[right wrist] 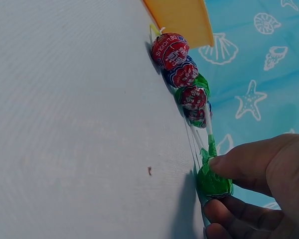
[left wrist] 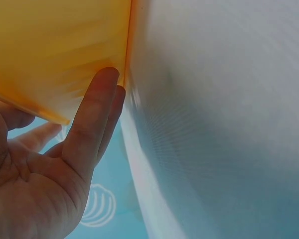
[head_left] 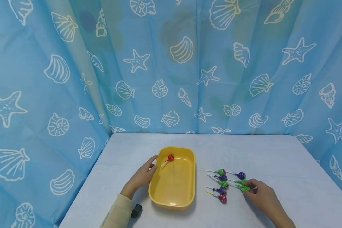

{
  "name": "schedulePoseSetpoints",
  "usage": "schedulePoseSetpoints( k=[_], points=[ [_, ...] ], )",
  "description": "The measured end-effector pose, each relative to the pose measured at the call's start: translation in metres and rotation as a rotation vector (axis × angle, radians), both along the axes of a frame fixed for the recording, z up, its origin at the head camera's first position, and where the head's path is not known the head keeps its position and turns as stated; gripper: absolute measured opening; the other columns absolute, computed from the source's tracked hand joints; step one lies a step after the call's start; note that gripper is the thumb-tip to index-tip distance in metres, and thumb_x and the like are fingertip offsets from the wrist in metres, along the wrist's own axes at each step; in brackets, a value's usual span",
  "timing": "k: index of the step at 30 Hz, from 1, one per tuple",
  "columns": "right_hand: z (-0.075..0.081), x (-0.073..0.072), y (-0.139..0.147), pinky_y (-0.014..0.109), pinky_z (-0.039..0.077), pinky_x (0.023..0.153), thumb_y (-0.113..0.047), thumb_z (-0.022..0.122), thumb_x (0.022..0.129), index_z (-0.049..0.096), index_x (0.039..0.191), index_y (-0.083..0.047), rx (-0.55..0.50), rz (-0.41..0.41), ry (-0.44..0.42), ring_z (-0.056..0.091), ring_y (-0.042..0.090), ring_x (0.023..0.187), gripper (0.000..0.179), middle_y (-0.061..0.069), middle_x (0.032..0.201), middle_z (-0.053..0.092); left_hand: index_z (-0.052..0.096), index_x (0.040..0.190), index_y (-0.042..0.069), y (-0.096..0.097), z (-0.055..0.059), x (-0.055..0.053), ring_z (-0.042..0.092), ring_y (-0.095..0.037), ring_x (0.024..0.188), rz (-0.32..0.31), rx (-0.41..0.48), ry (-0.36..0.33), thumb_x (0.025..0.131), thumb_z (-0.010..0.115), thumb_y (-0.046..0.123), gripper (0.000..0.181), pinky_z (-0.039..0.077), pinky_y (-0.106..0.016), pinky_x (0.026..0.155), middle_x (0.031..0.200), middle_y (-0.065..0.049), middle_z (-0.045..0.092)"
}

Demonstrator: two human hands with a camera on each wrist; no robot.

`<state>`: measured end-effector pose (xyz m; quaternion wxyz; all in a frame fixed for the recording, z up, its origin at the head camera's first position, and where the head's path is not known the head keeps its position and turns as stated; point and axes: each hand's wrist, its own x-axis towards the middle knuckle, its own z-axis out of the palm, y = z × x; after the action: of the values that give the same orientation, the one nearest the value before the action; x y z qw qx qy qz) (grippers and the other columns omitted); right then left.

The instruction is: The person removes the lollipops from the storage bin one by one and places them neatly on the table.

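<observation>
A yellow plastic tray [head_left: 172,204] stands on the table, with one red lollipop [head_left: 170,157] lying inside near its upper left corner. At the tray's left side, my left hand [head_left: 142,175] holds the rim, thumb over the edge and fingers along the outer wall [left wrist: 89,45]. My right hand [head_left: 262,196] pinches a green-wrapped lollipop [right wrist: 214,180] between thumb and fingers, close over the table. Beside it lie another green lollipop [head_left: 241,181] and a purple one [head_left: 240,175]. Left of these is a column of lollipops in green, purple and red wrappers, including a red one [head_left: 223,198] with a yellow stick.
A white cloth covers the table [head_left: 125,148]. Near my left sleeve lies a small black object [head_left: 136,211]. Behind and to the left hangs a blue curtain [head_left: 165,69] printed with white shells and starfish.
</observation>
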<state>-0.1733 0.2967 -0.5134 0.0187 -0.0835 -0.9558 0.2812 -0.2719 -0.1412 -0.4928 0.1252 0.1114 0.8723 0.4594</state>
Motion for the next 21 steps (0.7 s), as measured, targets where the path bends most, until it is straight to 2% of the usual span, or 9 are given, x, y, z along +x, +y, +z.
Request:
schedulePoseSetpoints(
  k=[10, 17, 21],
  points=[
    [0.012, 0.005, 0.005, 0.042, 0.054, 0.068, -0.016, 0.08, 0.084, 0.069, 0.11, 0.0, -0.025, 0.006, -0.01, 0.065, 0.022, 0.082, 0.032, 0.012, 0.099, 0.068, 0.034, 0.159, 0.02, 0.001, 0.002, -0.002, 0.063, -0.02, 0.093, 0.03, -0.048, 0.001, 0.109, 0.047, 0.027, 0.052, 0.057, -0.04, 0.078, 0.13, -0.017, 0.059],
    [0.023, 0.005, 0.002, 0.044, 0.056, 0.069, -0.014, 0.078, 0.085, 0.068, 0.111, 0.001, -0.014, 0.019, 0.062, 0.067, 0.027, 0.086, 0.032, 0.015, 0.101, 0.069, 0.034, 0.159, 0.02, 0.001, 0.001, -0.002, 0.062, -0.021, 0.095, 0.036, -0.056, -0.005, 0.109, 0.048, 0.028, 0.053, 0.057, -0.042, 0.08, 0.13, -0.017, 0.059],
    [0.028, 0.003, -0.002, 0.042, 0.057, 0.068, -0.017, 0.078, 0.087, 0.067, 0.114, 0.001, -0.033, 0.04, 0.052, 0.067, 0.028, 0.091, 0.035, 0.014, 0.105, 0.068, 0.035, 0.159, 0.02, 0.002, 0.001, -0.001, 0.062, -0.021, 0.094, 0.035, -0.054, -0.015, 0.109, 0.048, 0.027, 0.052, 0.057, -0.041, 0.079, 0.129, -0.017, 0.059]
  ],
)
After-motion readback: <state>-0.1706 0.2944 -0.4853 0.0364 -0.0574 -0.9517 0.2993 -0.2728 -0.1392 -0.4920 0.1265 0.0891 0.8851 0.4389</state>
